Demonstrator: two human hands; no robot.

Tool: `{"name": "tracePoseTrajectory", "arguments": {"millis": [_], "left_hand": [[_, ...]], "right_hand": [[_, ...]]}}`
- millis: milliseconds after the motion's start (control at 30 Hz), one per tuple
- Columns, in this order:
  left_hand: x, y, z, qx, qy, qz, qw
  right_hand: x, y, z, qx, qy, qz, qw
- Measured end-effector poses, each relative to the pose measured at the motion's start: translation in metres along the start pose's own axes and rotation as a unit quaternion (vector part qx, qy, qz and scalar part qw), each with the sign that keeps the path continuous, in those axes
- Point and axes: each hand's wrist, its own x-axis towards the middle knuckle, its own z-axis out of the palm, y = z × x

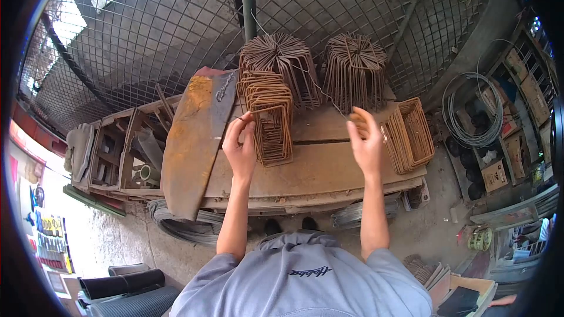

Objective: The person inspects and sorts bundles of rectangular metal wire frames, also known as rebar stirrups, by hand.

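My left hand (239,147) is closed in a pinch at the left side of a stack of rusty rectangular rebar stirrups (275,135); what its fingertips hold is too small to make out. My right hand (366,144) is raised over the table, its fingers pinched on the end of a thin, bent wire (320,89). That wire runs up and left, past a round bundle of stirrups (279,53). A second round bundle (355,58) stands beside it. Right of my right hand, more rusty stirrups (409,135) lean together on the wooden table (329,170).
Wire mesh (176,29) rises behind the table. A rusty metal sheet (191,123) covers the table's left end, beside wooden shelves (111,152). Wire coils (194,223) lie underneath. Another coil (470,132) hangs at right, and dark rolls (120,285) lie at lower left.
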Motion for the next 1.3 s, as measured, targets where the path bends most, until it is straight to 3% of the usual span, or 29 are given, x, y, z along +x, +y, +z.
{"name": "tracePoseTrajectory", "arguments": {"millis": [200,267,300,367,533,600,633,733,833,933,1133,1200,1300], "left_hand": [[-0.005,0.012,0.015,0.029,-0.004,0.013,1.000],[-0.005,0.017,0.020,-0.014,-0.013,0.002,1.000],[-0.004,0.018,0.019,0.014,-0.030,0.004,0.999],[-0.003,0.022,0.021,0.017,-0.033,0.037,0.999],[-0.003,0.027,0.023,0.022,-0.024,0.112,0.993],[-0.004,0.029,0.021,0.017,-0.031,0.090,0.995],[-0.003,0.027,0.021,0.033,-0.036,0.116,0.992],[-0.001,0.030,0.020,0.050,-0.053,0.132,0.989],[0.000,0.031,0.023,0.073,-0.069,0.184,0.978],[0.000,0.035,0.026,0.063,-0.074,0.203,0.974],[-0.002,0.037,0.027,0.060,-0.078,0.220,0.971],[-0.004,0.039,0.028,0.059,-0.085,0.221,0.970],[-0.004,0.043,0.030,0.047,-0.085,0.244,0.965]], "right_hand": [[0.051,-0.072,0.078,0.062,-0.142,-0.194,0.969],[0.070,-0.087,0.104,0.032,-0.105,-0.347,0.931],[0.080,-0.089,0.110,0.035,-0.106,-0.351,0.930],[0.098,-0.090,0.124,-0.005,-0.204,-0.345,0.916],[0.134,-0.097,0.125,-0.048,-0.207,-0.304,0.929],[0.137,-0.098,0.120,0.029,-0.343,-0.267,0.900],[0.139,-0.092,0.120,-0.013,-0.344,-0.363,0.866],[0.139,-0.088,0.119,-0.045,-0.436,-0.316,0.841],[0.149,-0.091,0.116,-0.047,-0.419,-0.241,0.874],[0.159,-0.085,0.112,0.036,-0.436,-0.230,0.869],[0.176,-0.083,0.110,0.056,-0.395,-0.193,0.896],[0.190,-0.082,0.115,0.099,-0.299,-0.157,0.936],[0.213,-0.081,0.129,0.157,-0.269,-0.150,0.938]]}}
